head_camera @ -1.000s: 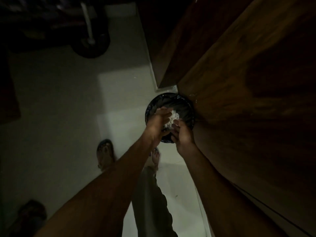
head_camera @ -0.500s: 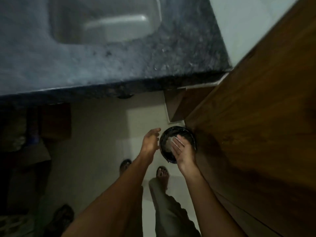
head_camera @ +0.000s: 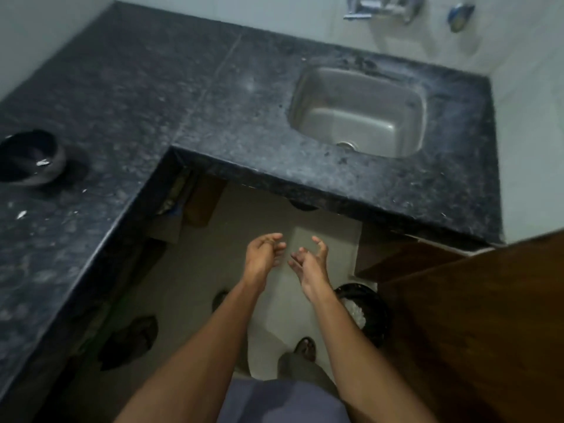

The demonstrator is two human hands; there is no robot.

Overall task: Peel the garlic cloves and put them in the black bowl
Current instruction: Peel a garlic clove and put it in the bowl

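Both hands hang empty over the floor, left hand [head_camera: 263, 257] and right hand [head_camera: 310, 261] with grip released. The black bowl [head_camera: 29, 157] sits far left on the surface [head_camera: 213, 96].

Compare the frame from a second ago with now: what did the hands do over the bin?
Both hands let go of the white peel scraps into the black bin and rose away from it. The left hand and right hand now hover empty above the floor, fingers relaxed. The bin stayed beside the wooden cabinet.
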